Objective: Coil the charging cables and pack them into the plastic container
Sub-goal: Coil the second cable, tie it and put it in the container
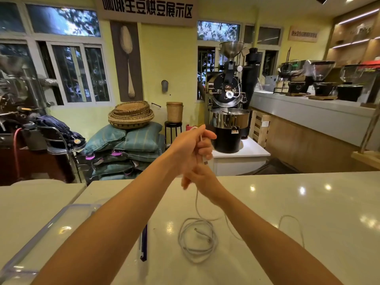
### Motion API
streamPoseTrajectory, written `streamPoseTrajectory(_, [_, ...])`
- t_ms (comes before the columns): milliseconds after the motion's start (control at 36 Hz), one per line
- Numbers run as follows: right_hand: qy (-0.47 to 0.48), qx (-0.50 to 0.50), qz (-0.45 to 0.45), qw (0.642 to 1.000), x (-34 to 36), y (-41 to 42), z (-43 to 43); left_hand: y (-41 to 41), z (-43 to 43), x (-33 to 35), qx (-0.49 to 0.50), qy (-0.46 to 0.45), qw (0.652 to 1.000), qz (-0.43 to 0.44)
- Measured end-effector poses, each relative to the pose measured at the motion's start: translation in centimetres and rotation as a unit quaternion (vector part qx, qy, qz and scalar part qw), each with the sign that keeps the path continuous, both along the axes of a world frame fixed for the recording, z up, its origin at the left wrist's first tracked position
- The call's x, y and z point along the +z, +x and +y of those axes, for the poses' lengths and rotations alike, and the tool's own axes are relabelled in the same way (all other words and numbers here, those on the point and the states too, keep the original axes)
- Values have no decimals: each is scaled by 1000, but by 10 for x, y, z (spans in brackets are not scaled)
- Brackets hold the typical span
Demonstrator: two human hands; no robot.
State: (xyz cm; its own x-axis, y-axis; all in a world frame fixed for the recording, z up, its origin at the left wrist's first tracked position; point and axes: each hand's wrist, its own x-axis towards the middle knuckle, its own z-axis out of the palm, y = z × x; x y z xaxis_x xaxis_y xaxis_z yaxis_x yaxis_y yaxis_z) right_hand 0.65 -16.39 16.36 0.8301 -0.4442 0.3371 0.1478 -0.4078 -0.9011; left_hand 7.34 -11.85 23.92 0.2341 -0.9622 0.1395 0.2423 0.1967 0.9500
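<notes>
My left hand [191,149] is raised above the white counter and grips a white charging cable [197,204], with a plug end showing by its fingers. My right hand [200,178] sits just under it, fingers curled round the same cable, which hangs from there to the counter. A second white cable [197,242] lies coiled on the counter below my hands. A clear plastic container [51,229] stands at the lower left, partly hidden by my left forearm.
A loose loop of white cable [296,225] lies to the right past my right forearm. A dark blue pen-like object [144,243] lies beside the container. The counter's far edge [287,173] runs just beyond my hands.
</notes>
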Motion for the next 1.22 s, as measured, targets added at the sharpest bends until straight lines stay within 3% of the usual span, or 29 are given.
streamPoseTrajectory(139, [-39, -37, -2, 999, -2, -6, 9, 23, 7, 0, 9, -14, 998, -65])
streamPoseTrajectory(417, [-269, -95, 11, 958, 27, -41, -2, 44, 20, 1, 59, 6, 980, -191])
streamPoseTrajectory(583, [-319, -104, 3, 942, 65, -52, -12, 28, 24, -8, 69, 58, 944, -318])
streamPoseTrajectory(667, [-351, -123, -5, 928, 83, -53, -23, 18, 23, -14, 39, 63, 941, -330])
streamPoseTrajectory(778, [-364, -125, -2, 923, 101, -53, -39, 10, 23, -17, -30, 46, 961, -270])
streamPoseTrajectory(889, [-313, -117, -21, 942, 108, -50, -53, 4, 26, -17, -103, 10, 978, -184])
streamPoseTrajectory(1000, [-177, -98, -64, 977, 109, -49, -66, -12, 29, -14, -183, -19, 974, -133])
streamPoseTrajectory(1139, [52, -3, -130, 990, 81, -40, -62, -22, 26, -3, -188, -69, 976, -82])
streamPoseTrajectory(1222, [176, 28, -105, 979, 58, -32, -50, -24, 23, -5, -156, -79, 982, -77])
